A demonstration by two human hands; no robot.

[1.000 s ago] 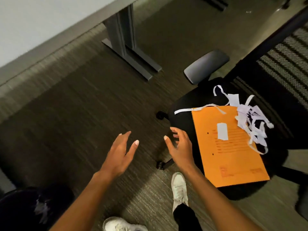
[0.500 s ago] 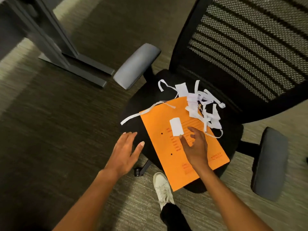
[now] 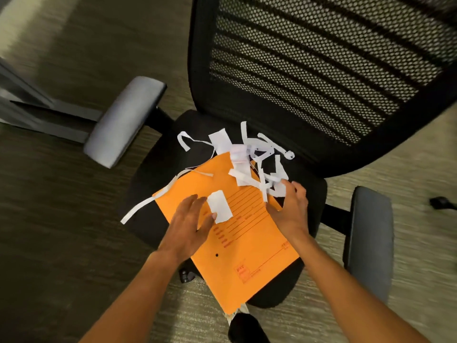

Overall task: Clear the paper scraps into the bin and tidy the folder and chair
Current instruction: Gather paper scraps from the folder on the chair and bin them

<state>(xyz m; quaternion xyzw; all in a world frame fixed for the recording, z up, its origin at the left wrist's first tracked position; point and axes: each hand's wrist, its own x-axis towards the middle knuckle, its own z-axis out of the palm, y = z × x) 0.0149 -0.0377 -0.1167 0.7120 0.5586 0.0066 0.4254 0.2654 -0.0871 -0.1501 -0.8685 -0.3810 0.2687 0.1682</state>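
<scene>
An orange folder (image 3: 249, 246) lies on the seat of a black mesh-backed office chair (image 3: 319, 60). A tangle of white paper scraps (image 3: 257, 162) sits on the folder's far end and the seat. One long strip (image 3: 148, 203) hangs off the folder's left edge. A small white rectangular scrap (image 3: 220, 206) rests mid-folder. My left hand (image 3: 190, 224) lies flat on the folder, fingers spread, its thumb touching that scrap. My right hand (image 3: 291, 206) is at the folder's right edge with fingertips reaching into the near side of the pile. Neither hand holds anything.
The chair's grey armrests (image 3: 126, 120) (image 3: 371, 241) stick out left and right of the seat. A grey desk leg and foot (image 3: 47, 117) stand on the carpet at the far left. A small dark object (image 3: 442, 203) lies on the floor at the right edge.
The view has closed in on the chair. My left hand moved from the seat's left edge onto the folder. My right hand shifted from the small scrap to the right, to the pile.
</scene>
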